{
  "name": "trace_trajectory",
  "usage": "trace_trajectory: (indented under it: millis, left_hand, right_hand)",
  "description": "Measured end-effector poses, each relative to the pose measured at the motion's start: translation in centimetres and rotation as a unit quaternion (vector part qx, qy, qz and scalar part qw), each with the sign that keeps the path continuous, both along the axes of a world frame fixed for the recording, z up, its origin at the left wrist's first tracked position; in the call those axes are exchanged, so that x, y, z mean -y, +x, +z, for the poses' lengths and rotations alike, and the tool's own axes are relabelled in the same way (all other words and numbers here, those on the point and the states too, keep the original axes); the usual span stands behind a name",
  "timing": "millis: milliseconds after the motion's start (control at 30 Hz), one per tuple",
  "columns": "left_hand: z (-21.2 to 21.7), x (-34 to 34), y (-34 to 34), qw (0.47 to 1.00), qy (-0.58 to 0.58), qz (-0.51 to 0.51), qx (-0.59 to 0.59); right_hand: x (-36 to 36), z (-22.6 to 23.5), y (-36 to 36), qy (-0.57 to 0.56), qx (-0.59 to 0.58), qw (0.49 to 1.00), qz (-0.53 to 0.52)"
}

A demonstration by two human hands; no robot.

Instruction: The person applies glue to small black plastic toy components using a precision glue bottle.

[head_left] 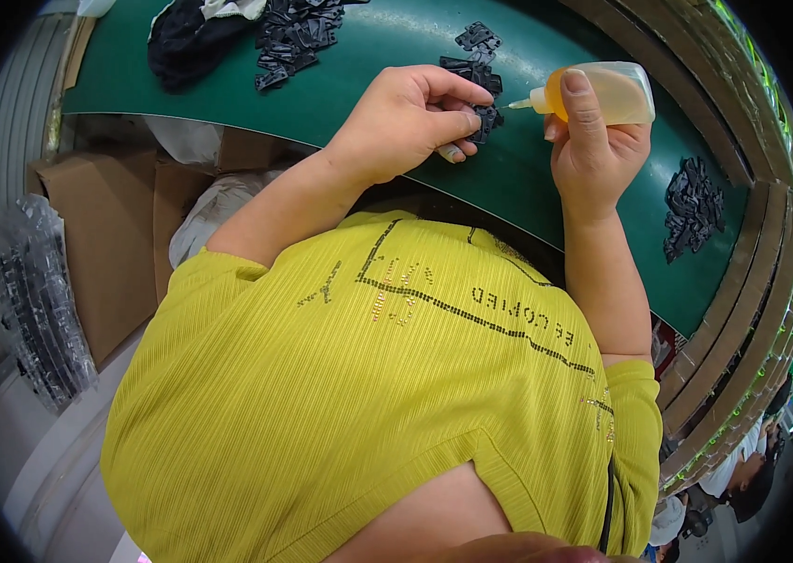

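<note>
My right hand (595, 158) is wrapped round a clear squeeze bottle (629, 92) with yellowish liquid in it. The bottle lies nearly level, its thin nozzle pointing left at the fingers of my left hand (404, 120). Those fingers pinch a small black plastic part (484, 122) near the table's front edge. The nozzle tip is very close to this part; whether they touch I cannot tell. Just beyond my left fingertips, several similar black parts (477, 39) lie in a short row on the green table (560, 33).
A heap of black parts (298, 38) lies at the far left, beside a dark cloth (188, 42). Another pile (694, 208) sits at the right. Cardboard edging (729, 281) borders the table's right side. Left of me stand a cardboard box (105, 244) and a plastic-wrapped bundle (40, 300).
</note>
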State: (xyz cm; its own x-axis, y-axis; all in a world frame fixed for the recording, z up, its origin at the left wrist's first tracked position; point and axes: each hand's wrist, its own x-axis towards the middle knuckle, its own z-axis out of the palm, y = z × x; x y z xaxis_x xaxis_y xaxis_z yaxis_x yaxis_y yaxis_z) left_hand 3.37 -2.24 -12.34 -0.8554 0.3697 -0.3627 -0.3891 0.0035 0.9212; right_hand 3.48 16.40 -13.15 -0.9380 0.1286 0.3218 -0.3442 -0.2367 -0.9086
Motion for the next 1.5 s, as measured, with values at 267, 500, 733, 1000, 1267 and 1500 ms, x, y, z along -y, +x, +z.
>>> trace_trajectory:
  millis: [267,500,733,1000,1267,1500]
  left_hand:
    - [-0.3,-0.1,0.1,1.0,-0.015,0.009,-0.011]
    - [-0.2,-0.1,0.0,1.0,-0.021,0.008,-0.017]
    - [-0.4,0.0,0.0,1.0,-0.019,0.005,-0.017]
    - [0.0,0.0,0.0,1.0,-0.017,0.015,-0.014]
    - [0.0,0.0,-0.1,0.999,-0.022,0.017,-0.015]
    - [0.0,0.0,-0.1,0.999,-0.028,0.017,-0.014]
  right_hand:
    - [0.1,-0.2,0.3,0.046,-0.002,0.999,-0.013]
    - [-0.2,-0.5,0.2,0.067,-0.002,0.998,-0.009]
    - [-0.1,-0.5,0.1,0.063,0.008,0.998,0.003]
    - [-0.4,-0.4,-0.2,0.031,0.003,0.999,-0.018]
    - [0.4,-0.2,0.7,-0.002,0.03,0.999,0.025]
    - [0.6,-0.2,0.9,0.03,0.028,0.998,0.057]
